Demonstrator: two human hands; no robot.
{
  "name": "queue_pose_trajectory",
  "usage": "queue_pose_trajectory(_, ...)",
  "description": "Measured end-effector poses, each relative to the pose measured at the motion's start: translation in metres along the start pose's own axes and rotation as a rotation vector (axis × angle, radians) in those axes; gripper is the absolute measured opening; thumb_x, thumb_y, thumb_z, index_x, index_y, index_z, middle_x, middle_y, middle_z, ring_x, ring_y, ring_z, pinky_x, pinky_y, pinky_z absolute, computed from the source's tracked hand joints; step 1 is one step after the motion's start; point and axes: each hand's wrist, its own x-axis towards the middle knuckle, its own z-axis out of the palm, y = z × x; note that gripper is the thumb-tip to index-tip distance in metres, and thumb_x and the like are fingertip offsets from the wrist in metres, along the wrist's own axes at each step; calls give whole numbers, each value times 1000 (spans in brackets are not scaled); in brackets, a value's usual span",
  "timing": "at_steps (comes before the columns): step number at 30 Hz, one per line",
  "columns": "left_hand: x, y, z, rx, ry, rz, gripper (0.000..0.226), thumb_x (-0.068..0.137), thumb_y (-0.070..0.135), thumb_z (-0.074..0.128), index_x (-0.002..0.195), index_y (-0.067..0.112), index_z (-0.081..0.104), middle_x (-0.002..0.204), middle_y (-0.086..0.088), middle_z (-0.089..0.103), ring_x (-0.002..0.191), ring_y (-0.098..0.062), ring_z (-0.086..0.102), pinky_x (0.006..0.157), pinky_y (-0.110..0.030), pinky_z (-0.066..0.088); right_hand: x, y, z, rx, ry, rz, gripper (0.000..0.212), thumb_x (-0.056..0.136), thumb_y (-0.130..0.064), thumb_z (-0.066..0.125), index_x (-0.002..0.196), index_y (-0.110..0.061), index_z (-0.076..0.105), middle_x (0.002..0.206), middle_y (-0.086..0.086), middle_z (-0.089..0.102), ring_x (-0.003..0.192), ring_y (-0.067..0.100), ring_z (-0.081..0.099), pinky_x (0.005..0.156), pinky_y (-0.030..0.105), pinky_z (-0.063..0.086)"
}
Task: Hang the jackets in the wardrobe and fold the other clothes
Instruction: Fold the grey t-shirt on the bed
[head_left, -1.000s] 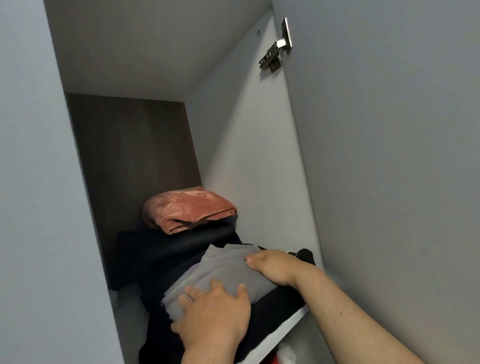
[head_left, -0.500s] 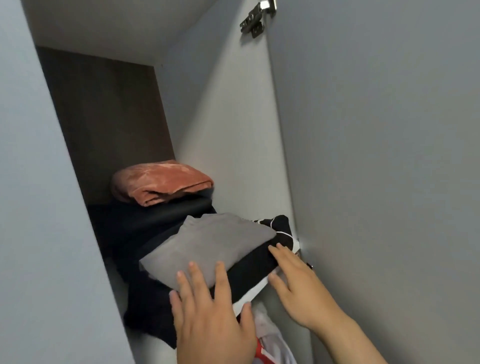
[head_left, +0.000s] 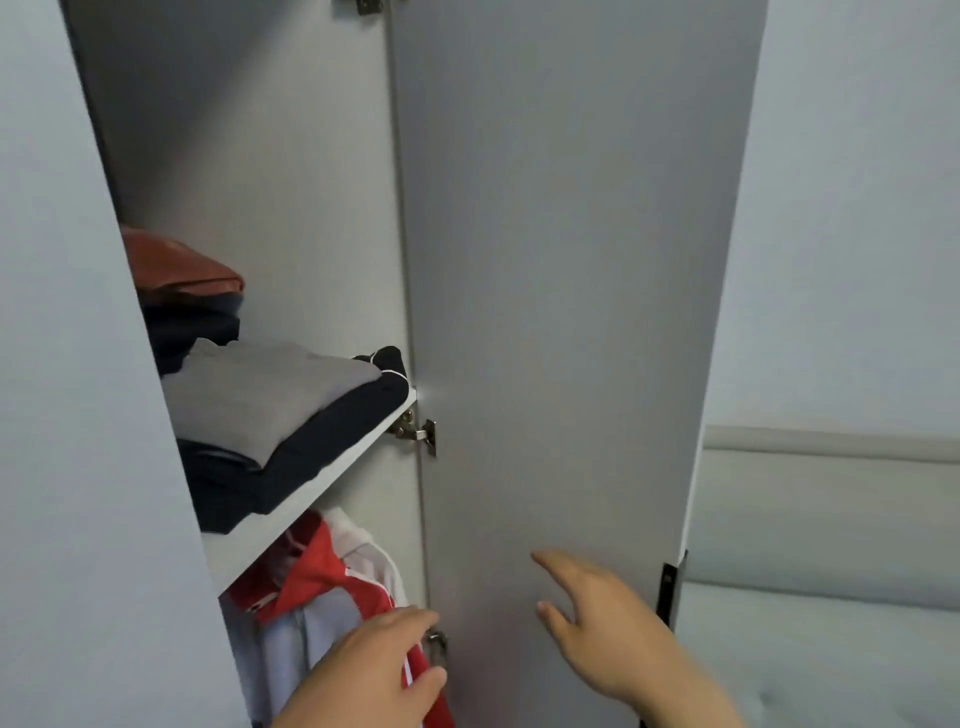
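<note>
Looks close to done. Wardrobe (head_left: 311, 208) is open, and the folded stuff sits on the shelf (head_left: 291, 525): grey top (head_left: 270, 395) in front, lying on dark clothes (head_left: 311, 462), and a rust piece (head_left: 182, 270) at the back on another dark stack. All folds look neat enough, and nothing droops past the shelf edge. Below the shelf hangs a red-and-white jacket (head_left: 332, 577), collar up, so at least one jacket is hung; the rail and hanger are hidden. My left hand (head_left: 363, 675) is low in front of the jacket, fingers (head_left: 410, 621) loosely straight, gripping nothing; I cannot tell if it touches the cloth. My right hand (head_left: 613, 644) is near the inner face of the door (head_left: 561, 312), fingers (head_left: 550, 561) spread apart and empty; contact with the door is unclear. The door stands swung out on its hinge (head_left: 415, 431), its black handle (head_left: 670, 587) at the far edge. The bed (head_left: 831, 649) at right shows no clothes on the part in view. Judgement: folding and hanging look finished for what is visible, and what is left is probably just shutting the door. More garments may be out of view, so I cannot confirm it is complete.
</note>
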Motion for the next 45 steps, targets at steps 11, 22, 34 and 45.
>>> queue_pose_trajectory(11,-40,30,33,-85,-210,72,64,67,71,66,127,52,51,122,30,48,110,16,40,89,0,28,-160,2,2,24,-78,246,54,97,-40,51,149,-35,38,152,-18,42,136,0,38,106,9,29)
queue_pose_trajectory(22,-12,55,108,-15,-430,182,65,77,68,63,136,44,50,139,28,45,120,13,41,99,-9,30,-216,60,13,38,-19,507,52,100,-42,47,150,-39,34,151,-23,39,137,1,36,100,6,24)
queue_pose_trajectory(34,66,151,188,71,-714,417,74,77,76,56,143,50,37,146,29,34,136,5,31,113,-20,27,-262,143,-17,149,31,791,57,100,-45,48,153,-40,28,156,-22,31,143,0,29,112,18,25)
queue_pose_trajectory(45,93,241,251,107,-835,772,66,84,71,51,143,46,38,139,33,38,130,9,37,99,-10,29,-347,150,-44,125,228,1086,56,101,-45,45,154,-41,25,158,-22,28,144,0,25,112,18,23)
